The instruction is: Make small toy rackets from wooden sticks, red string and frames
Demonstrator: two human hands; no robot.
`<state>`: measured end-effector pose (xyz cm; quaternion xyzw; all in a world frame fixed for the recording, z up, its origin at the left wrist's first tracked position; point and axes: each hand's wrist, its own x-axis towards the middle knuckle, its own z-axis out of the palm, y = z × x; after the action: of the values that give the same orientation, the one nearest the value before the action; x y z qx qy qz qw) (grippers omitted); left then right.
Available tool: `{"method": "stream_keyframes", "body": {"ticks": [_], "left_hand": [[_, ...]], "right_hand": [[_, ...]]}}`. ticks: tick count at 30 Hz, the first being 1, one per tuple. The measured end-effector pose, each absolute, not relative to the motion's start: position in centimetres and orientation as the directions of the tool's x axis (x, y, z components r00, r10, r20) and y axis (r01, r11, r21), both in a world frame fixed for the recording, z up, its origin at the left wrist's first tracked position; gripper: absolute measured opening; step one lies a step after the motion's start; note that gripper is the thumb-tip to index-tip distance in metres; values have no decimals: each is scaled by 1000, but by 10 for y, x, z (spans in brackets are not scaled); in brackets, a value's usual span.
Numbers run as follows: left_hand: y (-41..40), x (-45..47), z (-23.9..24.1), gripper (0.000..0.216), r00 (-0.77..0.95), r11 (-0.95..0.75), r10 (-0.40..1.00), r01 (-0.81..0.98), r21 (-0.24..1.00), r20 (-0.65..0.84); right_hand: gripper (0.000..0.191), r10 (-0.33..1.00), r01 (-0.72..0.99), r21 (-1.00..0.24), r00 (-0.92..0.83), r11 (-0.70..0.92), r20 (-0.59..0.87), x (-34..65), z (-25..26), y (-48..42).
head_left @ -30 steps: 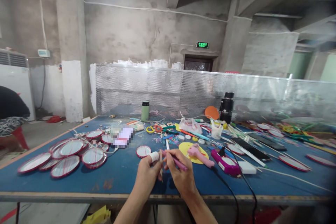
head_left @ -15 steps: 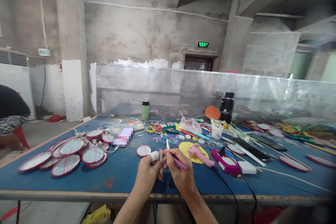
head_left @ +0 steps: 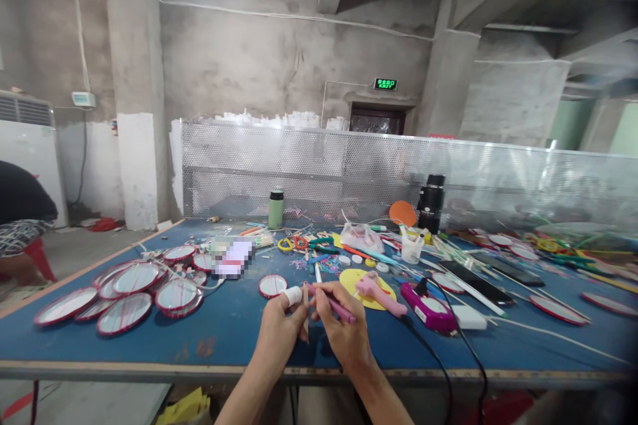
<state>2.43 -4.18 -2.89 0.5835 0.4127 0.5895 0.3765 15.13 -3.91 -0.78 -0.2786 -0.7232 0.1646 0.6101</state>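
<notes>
My left hand (head_left: 283,320), a white wrap round one finger, is closed on a thin pale strip (head_left: 306,332) held upright over the front of the table. My right hand (head_left: 345,332) grips a mauve pen-like tool (head_left: 343,311) like a pencil, its tip at the top of the strip. The two hands almost touch, and the fingers partly hide both things. Just beyond my left hand lies a round mirror-like disc (head_left: 273,286) with a red rim. To the right of my right hand, a pink glue gun (head_left: 381,295) rests on a yellow disc (head_left: 350,279).
Several red-rimmed discs (head_left: 124,314) are piled at left, beside a phone (head_left: 235,259) on a white cable. A purple device (head_left: 429,309) with black cords stands at right. Behind are a green bottle (head_left: 276,211), a black flask (head_left: 431,206) and a perforated metal screen (head_left: 299,159).
</notes>
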Motion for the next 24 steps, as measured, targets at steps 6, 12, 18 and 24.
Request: {"method": "stream_keyframes", "body": {"ticks": [6,12,18,24], "left_hand": [[-43,23,-29,32,-38,-383,922,46,923,385],[-44,23,-28,32,-24,-384,922,56,922,385],[-42,24,-30,33,-32,-384,922,47,922,386],[-43,23,-28,32,-36,-375,926,32,926,376]], "right_hand": [[14,606,210,-576,-124,790,786,151,-5,-42],[13,603,207,-576,-96,791,792,151,-6,-41],[13,607,210,-582,-82,786,791,151,-8,-40],[13,606,209,-582,-72,786,792,151,-7,-41]]}}
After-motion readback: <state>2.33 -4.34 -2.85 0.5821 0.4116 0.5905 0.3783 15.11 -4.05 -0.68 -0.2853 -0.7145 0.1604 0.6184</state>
